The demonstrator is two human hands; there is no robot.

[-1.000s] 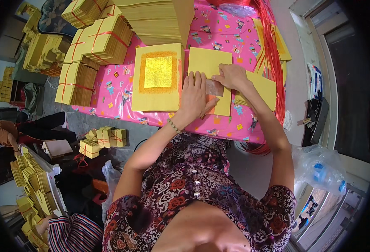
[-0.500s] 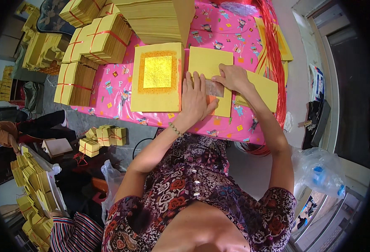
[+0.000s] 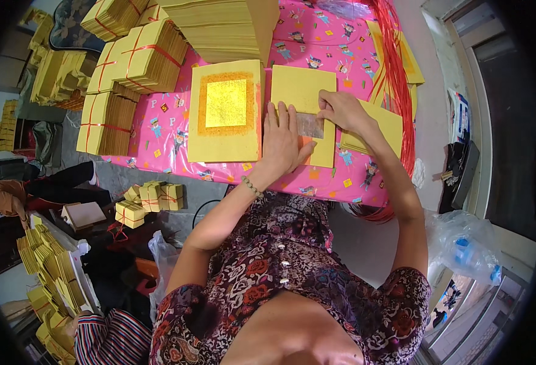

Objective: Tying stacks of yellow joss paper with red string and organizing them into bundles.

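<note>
My left hand (image 3: 282, 139) lies flat with its fingers stretched out on the left part of a yellow paper sheet (image 3: 303, 88). Beside its fingertips shows a silvery foil patch (image 3: 310, 126) with orange colour below it. At the sheet's right edge my right hand (image 3: 342, 114) is closed, thumb and curled fingers pinching the paper just above the foil; the fingertips are partly hidden. Left of my left hand stands a stack of yellow paper (image 3: 225, 146), its top sheet bearing a gold foil square (image 3: 226, 102) inside an orange border.
More yellow paper (image 3: 380, 128) lies right of my right hand, beside hanging red strings (image 3: 396, 91). Tied yellow bundles (image 3: 149, 55) and a tall paper stack (image 3: 219, 30) stand on the pink table cover (image 3: 164, 146). A person in a striped sleeve (image 3: 113, 337) is at lower left.
My right hand has shifted slightly up and right, and its fingers have drawn closer together at the sheet's edge. My left hand stays flat on the sheet.
</note>
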